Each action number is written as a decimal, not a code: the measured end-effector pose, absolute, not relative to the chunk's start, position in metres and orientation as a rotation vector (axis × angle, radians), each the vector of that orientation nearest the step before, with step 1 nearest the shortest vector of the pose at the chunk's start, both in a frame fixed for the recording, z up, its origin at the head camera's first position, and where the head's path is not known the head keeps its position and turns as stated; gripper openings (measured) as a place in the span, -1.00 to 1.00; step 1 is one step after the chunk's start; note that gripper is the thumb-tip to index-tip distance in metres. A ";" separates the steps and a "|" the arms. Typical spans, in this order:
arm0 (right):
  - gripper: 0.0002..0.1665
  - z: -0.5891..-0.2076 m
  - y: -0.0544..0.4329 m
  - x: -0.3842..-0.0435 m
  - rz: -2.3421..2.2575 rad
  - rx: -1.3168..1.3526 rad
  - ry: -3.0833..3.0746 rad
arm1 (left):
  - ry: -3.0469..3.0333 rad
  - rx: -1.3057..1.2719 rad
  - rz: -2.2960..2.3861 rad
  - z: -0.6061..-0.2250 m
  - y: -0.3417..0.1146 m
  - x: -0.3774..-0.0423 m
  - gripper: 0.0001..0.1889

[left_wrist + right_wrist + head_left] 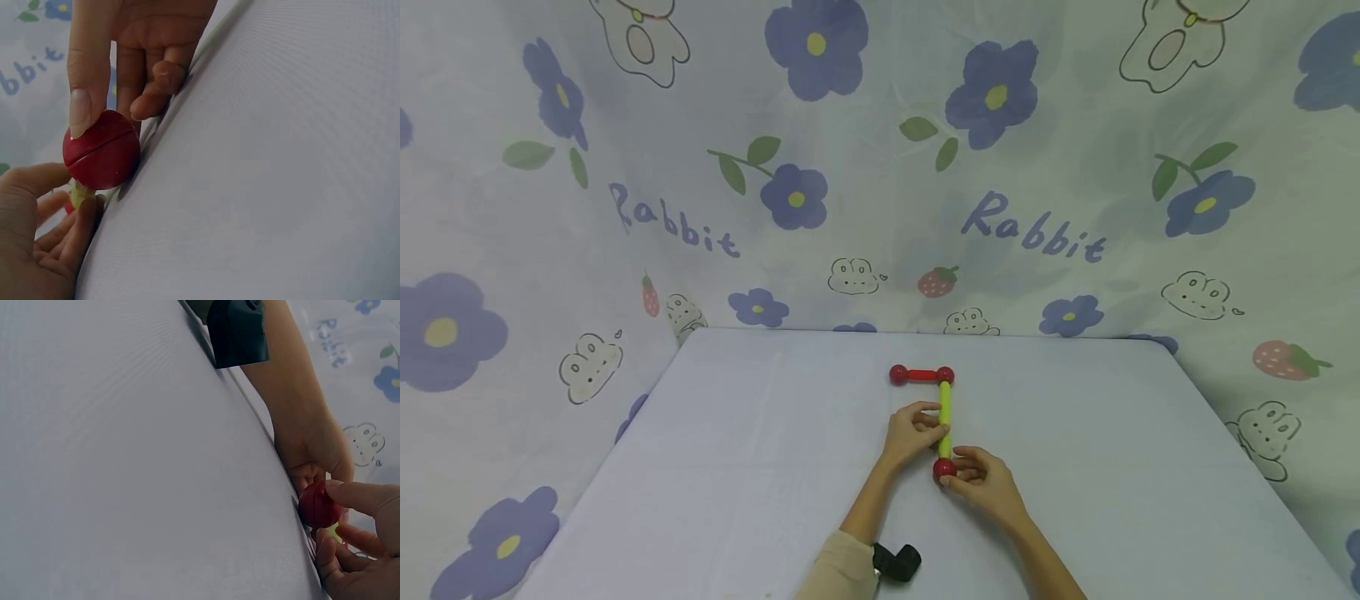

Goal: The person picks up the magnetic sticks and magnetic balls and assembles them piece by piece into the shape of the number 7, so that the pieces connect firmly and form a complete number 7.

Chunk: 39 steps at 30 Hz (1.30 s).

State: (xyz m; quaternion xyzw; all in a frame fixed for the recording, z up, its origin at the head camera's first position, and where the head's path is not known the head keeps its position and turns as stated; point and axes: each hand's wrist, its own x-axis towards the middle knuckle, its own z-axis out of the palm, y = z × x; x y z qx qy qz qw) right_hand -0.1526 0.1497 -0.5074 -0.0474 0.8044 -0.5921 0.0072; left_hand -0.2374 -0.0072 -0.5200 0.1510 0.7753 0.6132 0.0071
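A chain of toy building rods and balls lies on the table: a short red rod [922, 376] between two red balls [898, 375], then a longer yellow-green rod [945, 408] running toward the person to a third red ball [944, 471]. My left hand [912, 433] pinches the yellow-green rod around its lower half. At the near end, my right hand [992, 490] grips the third ball between thumb and fingers. Close up in the left wrist view, this ball [103, 153] shows a groove across it, with the right thumb on top. In the right wrist view, fingers partly hide the rod behind the ball [319, 505].
A white-covered table [737, 500] spreads around the hands. Behind and beside it hangs a patterned curtain [865, 208] with flowers and rabbits. A black device [898, 564] sits on the left wrist by the beige sleeve [838, 571].
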 end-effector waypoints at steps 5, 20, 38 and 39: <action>-0.43 -0.508 0.151 -0.153 -1.836 -0.176 2.510 | 2.427 0.477 1.919 -0.520 -0.008 -0.237 -0.63; -0.43 -0.509 0.153 -0.153 -1.834 -0.198 2.504 | 2.376 0.443 1.998 -0.524 -0.009 -0.239 -0.65; -0.41 -0.503 0.185 -0.147 -1.794 -0.113 2.493 | 2.111 0.414 2.166 -0.503 -0.039 -0.229 -0.62; -0.42 -0.501 0.189 -0.147 -1.783 -0.101 2.507 | 2.124 0.413 2.154 -0.498 -0.044 -0.227 -0.61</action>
